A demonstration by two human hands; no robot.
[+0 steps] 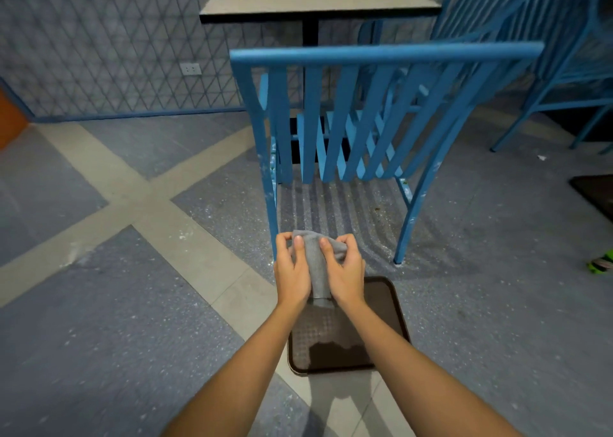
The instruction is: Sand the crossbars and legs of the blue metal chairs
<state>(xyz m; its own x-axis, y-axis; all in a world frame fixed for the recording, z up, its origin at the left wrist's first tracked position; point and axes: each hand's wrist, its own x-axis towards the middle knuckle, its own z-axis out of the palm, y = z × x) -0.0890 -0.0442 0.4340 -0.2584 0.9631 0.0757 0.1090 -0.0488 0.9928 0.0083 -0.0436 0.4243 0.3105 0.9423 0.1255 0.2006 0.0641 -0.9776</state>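
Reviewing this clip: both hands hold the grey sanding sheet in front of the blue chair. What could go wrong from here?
1. The sanding sheet is folded and pinched between the left hand and right hand, away from the blue chair; a loose fold could slip once rubbing starts.
2. The brown tray lies on the floor right below the hands, a possible trip or kick hazard.
3. The chair's legs show chipped paint; rough edges might scrape the fingers.

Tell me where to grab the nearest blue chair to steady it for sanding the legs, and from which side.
Grip the round top rail from above, on the near side. It runs level and bare across the chair, so fingers can wrap it, and the legs stay free.
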